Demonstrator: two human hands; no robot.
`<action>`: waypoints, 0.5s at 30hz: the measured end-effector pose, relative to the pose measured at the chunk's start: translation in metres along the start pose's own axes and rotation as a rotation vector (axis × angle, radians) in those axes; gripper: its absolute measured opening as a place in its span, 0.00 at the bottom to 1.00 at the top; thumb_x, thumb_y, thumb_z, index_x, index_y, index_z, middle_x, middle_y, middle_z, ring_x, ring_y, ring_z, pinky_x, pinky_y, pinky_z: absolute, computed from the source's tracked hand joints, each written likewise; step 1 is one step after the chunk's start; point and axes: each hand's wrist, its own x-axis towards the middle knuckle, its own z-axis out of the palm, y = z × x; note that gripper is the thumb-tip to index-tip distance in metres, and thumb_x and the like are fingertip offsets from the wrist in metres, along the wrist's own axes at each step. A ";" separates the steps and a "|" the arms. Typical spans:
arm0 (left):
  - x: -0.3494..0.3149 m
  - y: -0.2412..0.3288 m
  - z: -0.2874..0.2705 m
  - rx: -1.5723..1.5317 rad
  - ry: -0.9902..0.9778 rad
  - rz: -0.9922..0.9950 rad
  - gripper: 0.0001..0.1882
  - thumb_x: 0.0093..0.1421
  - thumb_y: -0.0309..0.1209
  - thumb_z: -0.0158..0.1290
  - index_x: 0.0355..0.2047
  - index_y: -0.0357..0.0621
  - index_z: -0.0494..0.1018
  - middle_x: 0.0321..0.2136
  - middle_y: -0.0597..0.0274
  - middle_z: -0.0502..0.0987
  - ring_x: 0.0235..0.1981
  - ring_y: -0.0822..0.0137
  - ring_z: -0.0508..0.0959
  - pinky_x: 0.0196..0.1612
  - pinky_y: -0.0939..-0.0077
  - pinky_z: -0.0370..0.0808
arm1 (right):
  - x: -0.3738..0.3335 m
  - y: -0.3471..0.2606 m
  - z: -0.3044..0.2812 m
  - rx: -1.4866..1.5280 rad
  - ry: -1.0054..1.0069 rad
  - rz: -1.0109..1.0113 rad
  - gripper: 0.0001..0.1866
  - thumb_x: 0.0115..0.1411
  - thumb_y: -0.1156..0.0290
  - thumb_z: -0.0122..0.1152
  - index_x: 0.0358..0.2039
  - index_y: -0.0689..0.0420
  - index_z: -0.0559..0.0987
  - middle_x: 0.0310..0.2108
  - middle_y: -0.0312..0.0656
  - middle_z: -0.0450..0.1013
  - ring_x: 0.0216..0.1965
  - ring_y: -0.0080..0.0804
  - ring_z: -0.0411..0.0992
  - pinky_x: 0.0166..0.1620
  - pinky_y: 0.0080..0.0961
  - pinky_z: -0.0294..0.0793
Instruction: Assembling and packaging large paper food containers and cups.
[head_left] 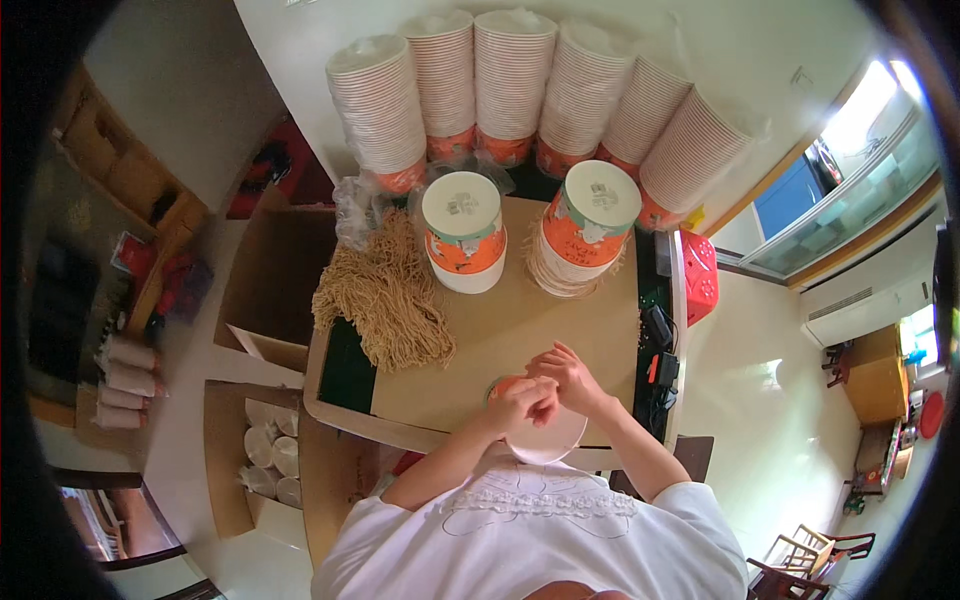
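The left forearm (440, 468) and right forearm (640, 450) slant inward at lower centre; above them, the curled left hand (522, 400) overlaps the right hand (572, 382) in view.

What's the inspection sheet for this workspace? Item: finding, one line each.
Surface: dark green table, mostly covered by a brown board.
Work items: tub at the body; twine heaped left; two short stacks mid-board; six tall stacks behind.
Clutter: crumpled clear plastic beside the twine.
Hands: left hand and right hand close together over the tub; grip unclear.
Cables: black cables and adapters along the right edge.
Surroundings: open box left, red stool right.
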 end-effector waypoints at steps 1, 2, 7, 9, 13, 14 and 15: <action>-0.005 0.000 -0.006 -0.035 0.059 -0.014 0.18 0.61 0.39 0.36 0.16 0.45 0.58 0.15 0.64 0.66 0.14 0.77 0.64 0.17 0.84 0.59 | -0.003 0.004 0.001 0.004 -0.009 0.011 0.09 0.42 0.73 0.58 0.28 0.54 0.76 0.33 0.38 0.72 0.40 0.37 0.68 0.52 0.39 0.58; -0.010 0.005 -0.013 -0.102 0.138 -0.105 0.18 0.61 0.39 0.37 0.16 0.46 0.58 0.15 0.63 0.66 0.14 0.76 0.64 0.16 0.84 0.59 | -0.003 0.004 -0.001 0.006 -0.016 0.027 0.07 0.43 0.74 0.58 0.26 0.55 0.76 0.29 0.38 0.72 0.36 0.37 0.69 0.50 0.37 0.60; -0.012 -0.023 -0.078 -0.735 0.226 -0.318 0.16 0.59 0.39 0.41 0.18 0.45 0.64 0.15 0.64 0.67 0.16 0.73 0.65 0.14 0.85 0.60 | -0.004 -0.001 -0.004 0.038 -0.032 -0.035 0.06 0.45 0.75 0.58 0.26 0.54 0.75 0.23 0.38 0.70 0.30 0.37 0.68 0.37 0.32 0.67; -0.011 -0.034 -0.081 -0.607 0.230 -0.336 0.14 0.59 0.39 0.43 0.20 0.46 0.64 0.15 0.67 0.66 0.15 0.75 0.64 0.14 0.87 0.59 | -0.003 -0.007 -0.006 -0.007 -0.066 -0.029 0.06 0.45 0.74 0.57 0.27 0.52 0.75 0.23 0.38 0.69 0.29 0.36 0.68 0.34 0.31 0.68; 0.000 -0.026 -0.067 0.120 0.407 -0.403 0.09 0.55 0.35 0.50 0.23 0.44 0.69 0.14 0.73 0.65 0.15 0.80 0.62 0.15 0.89 0.59 | -0.009 -0.002 0.001 -0.029 -0.112 -0.016 0.07 0.46 0.74 0.56 0.28 0.50 0.76 0.23 0.37 0.69 0.30 0.36 0.68 0.34 0.32 0.68; 0.000 -0.027 -0.070 0.120 0.408 -0.403 0.09 0.55 0.35 0.50 0.23 0.44 0.69 0.14 0.73 0.65 0.15 0.80 0.62 0.15 0.89 0.59 | -0.010 -0.003 0.001 -0.018 -0.115 0.003 0.07 0.46 0.74 0.56 0.29 0.50 0.76 0.24 0.37 0.69 0.30 0.36 0.68 0.34 0.32 0.68; 0.000 -0.030 -0.076 0.099 0.330 -0.343 0.07 0.54 0.33 0.52 0.25 0.44 0.71 0.15 0.73 0.67 0.15 0.81 0.63 0.16 0.89 0.59 | -0.010 -0.004 0.001 -0.007 -0.118 0.021 0.08 0.46 0.74 0.56 0.29 0.50 0.76 0.24 0.37 0.69 0.30 0.36 0.68 0.35 0.32 0.69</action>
